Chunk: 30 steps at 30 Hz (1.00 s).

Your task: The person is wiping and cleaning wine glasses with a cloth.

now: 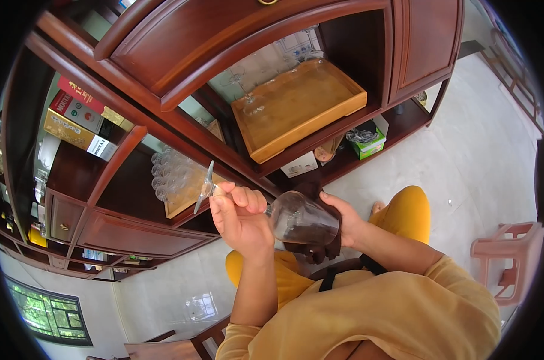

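Note:
My left hand [242, 216] grips the stem of a clear wine glass [301, 218], which lies nearly sideways in front of me. Its round foot sticks out past my fingers on the left, and its bowl points right. A dark brown cloth [314, 252] is in my right hand [350, 220], pressed around the mouth and far side of the bowl. The cloth hides some of my right fingers. Ahead, a wooden tray [299, 96] sits on a cabinet shelf, with several stemmed glasses [254, 101] along its far and left sides.
Left of me, several more glasses [173, 173] crowd another wooden tray [175, 209] in the reddish-brown wooden cabinet [132, 234]. Boxes [78, 126] fill a shelf farther left. A green box [368, 144] and a white box [300, 165] occupy the low shelf. A pink plastic stool [508, 252] stands right.

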Motion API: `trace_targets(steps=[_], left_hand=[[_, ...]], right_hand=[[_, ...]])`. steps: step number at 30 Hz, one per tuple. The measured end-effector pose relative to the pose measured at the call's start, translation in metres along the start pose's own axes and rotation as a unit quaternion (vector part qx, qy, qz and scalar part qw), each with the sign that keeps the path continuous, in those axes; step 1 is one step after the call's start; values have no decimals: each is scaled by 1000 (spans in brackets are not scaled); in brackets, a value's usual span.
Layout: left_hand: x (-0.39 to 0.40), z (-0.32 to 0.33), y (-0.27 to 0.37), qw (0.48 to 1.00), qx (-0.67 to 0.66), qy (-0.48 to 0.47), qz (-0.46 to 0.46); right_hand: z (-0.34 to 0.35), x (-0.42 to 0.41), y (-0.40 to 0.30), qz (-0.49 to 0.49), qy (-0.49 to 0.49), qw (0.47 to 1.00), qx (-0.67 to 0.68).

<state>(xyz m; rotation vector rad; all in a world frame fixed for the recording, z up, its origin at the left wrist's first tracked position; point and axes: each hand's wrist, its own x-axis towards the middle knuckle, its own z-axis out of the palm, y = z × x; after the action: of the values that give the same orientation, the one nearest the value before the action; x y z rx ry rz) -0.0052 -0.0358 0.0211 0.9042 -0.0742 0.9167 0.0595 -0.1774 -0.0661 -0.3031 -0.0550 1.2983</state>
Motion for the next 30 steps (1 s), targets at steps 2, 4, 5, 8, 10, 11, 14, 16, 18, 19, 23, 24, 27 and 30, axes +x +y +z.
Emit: trace_targets(steps=[2, 4, 5, 8, 10, 11, 14, 16, 18, 19, 23, 24, 27, 30], left_hand=[[1, 3, 4, 999, -26, -25, -41], [3, 13, 11, 994, -51, -49, -82], [7, 21, 16, 989, -66, 19, -128], [13, 18, 20, 969, -81, 144, -185], [14, -1, 14, 973, -48, 156, -165], [16, 9, 12, 963, -24, 210, -165], [4, 8, 7, 975, -30, 85, -203], [0, 11, 3, 979, 3, 62, -193], [2, 6, 1, 982, -52, -32, -176], [3, 5, 1, 982, -65, -45, -169], [5, -11, 0, 972, -152, -66, -168], [6, -16, 0, 972, -151, -65, -168], [11, -22, -1, 961, -219, -86, -147], [17, -28, 3, 957, -256, -31, -131]], right_hand=[[3, -3, -3, 1, 99, 995, -8], [-16, -3, -11, 7, 55, 998, 5], [-19, -3, -13, 18, 8, 1000, 16], [-15, 2, -4, -132, 112, 977, -123], [-4, -6, -3, -207, 94, 929, -292], [2, -7, 0, -295, 85, 780, -545], [27, -5, -6, -390, 38, 536, -748], [25, 2, -20, -345, 22, 591, -728], [26, 9, -39, -242, -4, 724, -645], [18, 10, -45, -132, 2, 826, -548], [-4, 5, -37, 22, 1, 953, -302], [-10, 3, -33, 43, -1, 974, -224], [-20, -2, -23, 46, 22, 992, -112], [-13, -6, -14, 21, 81, 995, -47]])
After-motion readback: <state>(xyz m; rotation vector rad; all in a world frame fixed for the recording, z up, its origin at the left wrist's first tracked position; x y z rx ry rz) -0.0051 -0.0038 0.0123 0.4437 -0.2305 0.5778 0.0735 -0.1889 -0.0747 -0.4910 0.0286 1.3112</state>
